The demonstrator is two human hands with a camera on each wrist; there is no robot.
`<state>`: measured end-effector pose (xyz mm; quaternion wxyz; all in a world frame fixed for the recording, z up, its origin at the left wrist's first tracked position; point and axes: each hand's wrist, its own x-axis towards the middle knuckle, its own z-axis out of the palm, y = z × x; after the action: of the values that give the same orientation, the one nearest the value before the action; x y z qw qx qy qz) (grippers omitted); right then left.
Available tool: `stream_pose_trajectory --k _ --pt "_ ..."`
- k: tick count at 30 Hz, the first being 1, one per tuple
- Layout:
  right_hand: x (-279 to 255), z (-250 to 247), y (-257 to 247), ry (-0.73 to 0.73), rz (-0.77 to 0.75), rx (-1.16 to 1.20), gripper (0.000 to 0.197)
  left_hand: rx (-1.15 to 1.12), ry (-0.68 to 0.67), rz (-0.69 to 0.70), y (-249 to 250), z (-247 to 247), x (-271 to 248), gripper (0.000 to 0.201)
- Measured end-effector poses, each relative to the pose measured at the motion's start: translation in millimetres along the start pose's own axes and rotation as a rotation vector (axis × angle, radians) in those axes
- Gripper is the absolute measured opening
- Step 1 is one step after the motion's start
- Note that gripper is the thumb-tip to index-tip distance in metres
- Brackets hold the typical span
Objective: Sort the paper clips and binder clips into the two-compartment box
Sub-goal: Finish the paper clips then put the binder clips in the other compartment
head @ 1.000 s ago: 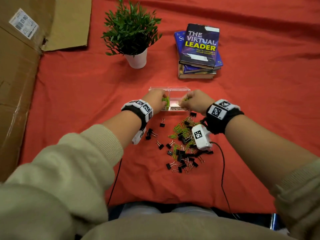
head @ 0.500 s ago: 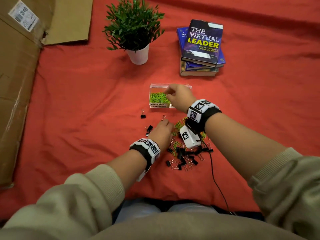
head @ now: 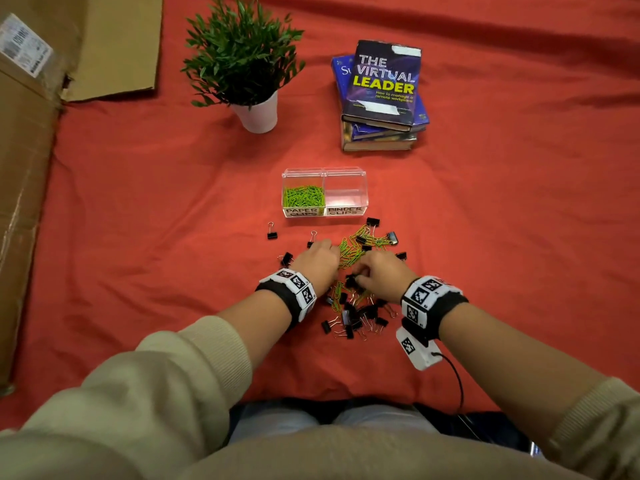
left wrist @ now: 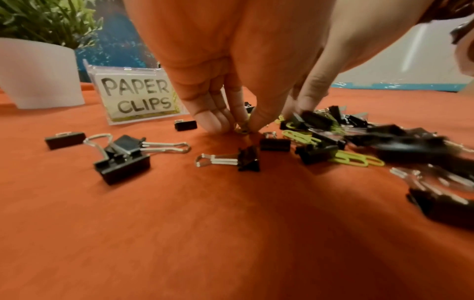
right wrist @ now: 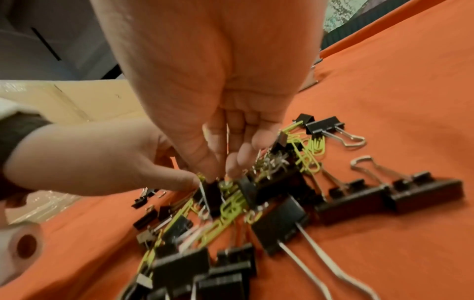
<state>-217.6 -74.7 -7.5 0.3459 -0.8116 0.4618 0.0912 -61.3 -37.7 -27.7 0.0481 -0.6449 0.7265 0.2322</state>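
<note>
- Work surface: a red cloth (head: 485,237), matt and softly creased, covers the whole area.
- Container: the two-compartment box (head: 363,188) is clear rigid plastic, rectangular, with hand-lettered paper labels on its near wall. It stands beyond the pile, apart from both hands.
- Left compartment, marked PAPER CLIPS: holds a loose heap of green paper clips (head: 304,196).
- Right compartment, marked BINDER CLIPS: shows only its clear floor.
- Unsorted pile: black binder clips (head: 360,315) with folded sheet bodies and silver wire handles lie tangled with thin lime-green paper clips (head: 351,249) just in front of the box. A few binder clips lie scattered to the left of the pile.
- Left hand (head: 318,261): palm down at the left edge of the pile, fingers pointing downward, tips drawn together in a pinch on a small wire item at the cloth; which kind of clip cannot be told.
- Right hand (head: 382,271): palm down over the middle of the pile, fingers curled down into the tangle; whether it grips a clip cannot be told.
- Background: a leafy plant in a smooth white pot (head: 259,114), a stack of hardback books (head: 381,98) and flattened brown cardboard (head: 27,168).
</note>
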Motion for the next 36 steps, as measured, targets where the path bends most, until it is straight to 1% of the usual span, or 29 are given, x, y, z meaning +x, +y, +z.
stream_pose_trajectory --k 2,3,5,6,7,9,11,13,17,20,22,24,27,29,31,34,36 --pt "0.8 -3.8 1.1 -0.001 -0.002 0.019 0.017 -0.016 -0.006 0.002 1.0 -0.9 0.3 0.026" --pt "4.1 -6.6 2.3 0.036 -0.014 0.015 0.017 -0.018 -0.005 0.004 1.7 -1.3 0.4 0.027" --pt "14.5 -12.8 3.0 0.116 -0.044 0.001 0.023 -0.017 -0.008 -0.001 2.5 -1.6 -0.3 0.027" --pt "20.6 -14.9 1.6 0.127 -0.067 -0.005 0.03 -0.014 -0.015 -0.008 2.2 -1.7 -1.3 0.028" --pt "26.5 -15.8 -0.6 0.108 -0.097 -0.018 0.039 -0.008 -0.021 -0.012 0.7 -1.0 -2.5 0.029" --pt "35.2 -14.9 -6.1 0.016 -0.164 -0.086 0.056 -0.002 -0.023 -0.011 -4.3 0.7 -5.0 0.032" --pt "39.7 -11.3 -7.8 -0.051 -0.226 -0.187 0.064 -0.022 -0.04 -0.008 -9.9 0.2 -8.5 0.033" --pt "40.4 -5.8 -5.2 -0.061 -0.244 -0.218 0.061 -0.081 -0.047 -0.026 -15.0 -2.4 -12.5 0.028" --pt "34.0 4.0 -2.0 0.01 -0.181 -0.2 0.036 -0.355 0.044 -0.17 -26.1 -13.3 -20.3 0.004" --pt "30.9 12.0 -0.9 0.054 -0.141 -0.263 0.025 -0.511 0.119 -0.225 -34.5 -28.8 -19.7 0.011" --pt "31.6 14.8 -2.7 0.059 -0.122 -0.318 0.022 -0.532 0.163 -0.233 -39.3 -44.8 -15.2 0.011" --pt "32.0 14.6 -5.9 0.039 -0.115 -0.304 0.02 -0.523 0.202 -0.241 -45.1 -62.3 -5.8 0.01" --pt "32.7 13.5 -8.2 0.037 -0.091 -0.207 0.017 -0.465 0.248 -0.251 -55.5 -85.4 13.7 0.01" --pt "33.8 8.6 -10.1 0.027 0.002 -0.06 0.01 -0.393 0.244 -0.252 -61.4 -95.2 27.3 0.009" --pt "35.3 1.0 -11.3 0.002 0.106 0.148 0.005 -0.308 0.216 -0.25 -65.6 -99.7 39.1 0.011" --pt "39.0 -16.9 -11.5 -0.03 0.164 0.448 0.006 -0.211 0.131 -0.245 -67.5 -100.9 53.7 0.023" --pt "43.2 -34.0 -14.3 -0.061 0.187 0.636 0.006 -0.169 0.061 -0.23 -66.8 -99.3 59.0 0.028"
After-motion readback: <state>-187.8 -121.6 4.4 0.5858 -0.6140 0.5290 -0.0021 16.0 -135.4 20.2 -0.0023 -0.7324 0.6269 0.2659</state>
